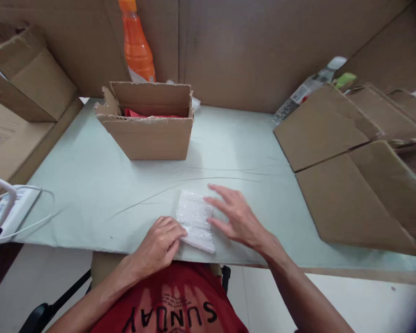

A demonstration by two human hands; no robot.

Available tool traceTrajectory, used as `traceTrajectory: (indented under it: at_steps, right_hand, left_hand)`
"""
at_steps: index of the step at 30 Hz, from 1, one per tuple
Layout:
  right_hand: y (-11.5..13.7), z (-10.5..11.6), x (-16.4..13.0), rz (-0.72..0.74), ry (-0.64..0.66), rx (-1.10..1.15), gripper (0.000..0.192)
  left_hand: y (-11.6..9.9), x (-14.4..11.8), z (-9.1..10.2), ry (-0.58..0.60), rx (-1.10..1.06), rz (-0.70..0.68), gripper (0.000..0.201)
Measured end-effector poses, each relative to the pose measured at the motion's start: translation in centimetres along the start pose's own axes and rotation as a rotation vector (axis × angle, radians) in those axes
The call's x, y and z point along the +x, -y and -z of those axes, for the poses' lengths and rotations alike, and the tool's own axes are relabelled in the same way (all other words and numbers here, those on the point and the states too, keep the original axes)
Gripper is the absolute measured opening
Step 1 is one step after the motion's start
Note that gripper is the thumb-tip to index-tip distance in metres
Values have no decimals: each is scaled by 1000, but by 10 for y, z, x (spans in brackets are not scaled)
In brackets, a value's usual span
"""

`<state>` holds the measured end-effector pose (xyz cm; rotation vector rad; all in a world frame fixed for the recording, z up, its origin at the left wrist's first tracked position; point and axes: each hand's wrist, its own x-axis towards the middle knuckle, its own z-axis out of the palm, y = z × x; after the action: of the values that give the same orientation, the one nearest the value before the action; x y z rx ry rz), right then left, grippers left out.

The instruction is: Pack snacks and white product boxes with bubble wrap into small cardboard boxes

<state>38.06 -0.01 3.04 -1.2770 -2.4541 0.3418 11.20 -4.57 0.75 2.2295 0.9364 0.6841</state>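
Observation:
A flat piece of bubble wrap (pixel 195 215), folded over near its lower edge, lies on the pale table close to the front edge. My left hand (pixel 164 239) is closed at its lower left corner, thumb and fingers gripping the edge there. Fingers spread, my right hand (pixel 236 216) is at the wrap's right side, its fingertips at or just over that edge; whether they touch cannot be made out. Whether anything lies inside the wrap is hidden.
An open cardboard box (pixel 152 138) with red packets stands behind the wrap. Larger cardboard boxes (pixel 353 194) are at right, near a clear bottle (pixel 305 92). An orange bottle (pixel 138 46) stands at the back. A white power strip (pixel 17 210) with cables lies left.

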Motion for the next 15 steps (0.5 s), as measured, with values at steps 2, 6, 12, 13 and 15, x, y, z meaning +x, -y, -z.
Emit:
traceTrajectory:
  at_steps: [2, 6, 12, 13, 15]
  right_hand:
    - [13, -6, -4, 79, 148, -7, 43]
    - [15, -19, 7, 49, 139, 43, 21]
    - [-31, -14, 50, -181, -13, 539, 23]
    - [-39, -14, 56, -256, -59, 558, 25]
    - [-51, -13, 63, -395, -213, 512, 31]
  left_hand:
    - [-1, 0, 0, 3, -8, -3, 27]
    - [-2, 3, 1, 17, -16, -8, 27]
    - [-2, 9, 9, -10, -27, 49, 23]
    - [-3, 10, 10, -9, -26, 64, 22]
    - [-2, 11, 11, 4, -30, 95, 21]
